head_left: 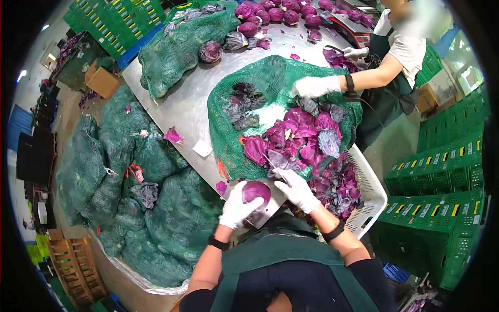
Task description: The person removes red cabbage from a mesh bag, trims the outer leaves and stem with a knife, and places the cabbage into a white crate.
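Observation:
My left hand (238, 206), in a white glove, is wrapped round the left side of a purple cabbage (257, 193) at the table's near edge. To its right, my gloved right hand (295, 188) is closed round a knife (271, 163), whose thin blade points up and left, apart from the cabbage. Just beyond the hands, loose purple leaves (299, 136) lie on an open green mesh bag (227, 136), with darker leaves (244, 105) farther back. More leaves fill a white crate (372, 193) to the right of my right hand.
A co-worker's gloved hand (317, 87) rests over the mesh bag. Full green bags (179, 218) are piled at left, and another bag (169, 54) lies on the metal table (179, 117). Trimmed cabbages (275, 13) sit at the back. Green crates (423, 229) stand at right.

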Available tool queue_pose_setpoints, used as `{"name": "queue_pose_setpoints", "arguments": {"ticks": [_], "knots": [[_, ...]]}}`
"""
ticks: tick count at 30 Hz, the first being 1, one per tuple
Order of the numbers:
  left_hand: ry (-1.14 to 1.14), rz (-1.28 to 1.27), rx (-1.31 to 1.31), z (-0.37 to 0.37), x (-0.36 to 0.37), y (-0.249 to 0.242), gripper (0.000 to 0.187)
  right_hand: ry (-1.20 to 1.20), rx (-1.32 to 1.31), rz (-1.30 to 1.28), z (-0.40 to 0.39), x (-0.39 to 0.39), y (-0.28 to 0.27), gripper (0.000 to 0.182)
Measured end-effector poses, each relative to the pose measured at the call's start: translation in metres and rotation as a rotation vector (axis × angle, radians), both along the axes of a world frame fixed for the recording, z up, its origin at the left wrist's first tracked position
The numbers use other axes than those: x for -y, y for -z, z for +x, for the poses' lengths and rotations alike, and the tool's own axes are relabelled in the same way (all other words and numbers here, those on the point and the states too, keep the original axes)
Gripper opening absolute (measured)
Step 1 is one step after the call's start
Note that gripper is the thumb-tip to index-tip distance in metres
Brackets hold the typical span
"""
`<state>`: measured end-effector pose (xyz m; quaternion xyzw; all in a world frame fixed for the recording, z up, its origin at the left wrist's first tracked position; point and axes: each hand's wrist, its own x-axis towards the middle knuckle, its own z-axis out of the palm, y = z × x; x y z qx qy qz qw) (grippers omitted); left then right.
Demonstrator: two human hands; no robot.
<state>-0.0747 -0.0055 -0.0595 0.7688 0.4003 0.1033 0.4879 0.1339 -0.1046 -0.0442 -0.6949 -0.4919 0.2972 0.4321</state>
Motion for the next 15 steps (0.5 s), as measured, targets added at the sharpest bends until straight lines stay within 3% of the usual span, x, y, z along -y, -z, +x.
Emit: {"name": "queue_pose_setpoints", "arguments": {"ticks": [3,4,6,7,8,10,11,12,14,15], "knots": [[-0.35,-1.326,0.244,-0.011,-0.012,-0.008,0.071,-0.066,-0.014,-0.066,0.001,-0.008,0.035,0.039],[-0.264,-1.406,0.237,-0.02,-0.012,0.011,0.075,-0.088,-0.262,-0.425,0.0,-0.016,0.013,0.04],[-0.196,-1.096,0.321,-0.019,0.001,0.053,0.07,-0.167,-0.241,-0.262,-0.002,-0.015,0.017,0.042],[-0.072,-0.621,0.044,-0.022,0.004,0.06,0.074,-0.106,-0.467,-0.334,-0.001,-0.017,0.016,0.043],[-0.097,-0.296,0.249,-0.003,0.015,0.037,0.093,-0.042,-0.687,-0.406,0.004,-0.021,0.012,0.043],[-0.033,0.377,-0.074,0.018,0.02,-0.014,0.108,-0.055,-0.693,-0.432,0.008,-0.029,0.01,0.045],[-0.089,0.43,0.038,0.03,0.02,-0.017,0.094,-0.089,-0.646,-0.319,0.009,-0.031,0.027,0.045],[-0.098,0.431,0.036,0.034,0.015,-0.024,0.094,-0.129,-0.601,-0.208,0.01,-0.033,0.044,0.045],[0.077,0.357,-0.274,0.03,0.0,-0.037,0.073,-0.091,-0.694,-0.344,0.016,-0.033,0.02,0.043],[0.17,0.49,-0.379,0.027,-0.005,-0.024,0.059,-0.15,-0.273,-0.003,0.017,-0.031,0.054,0.043]]}}
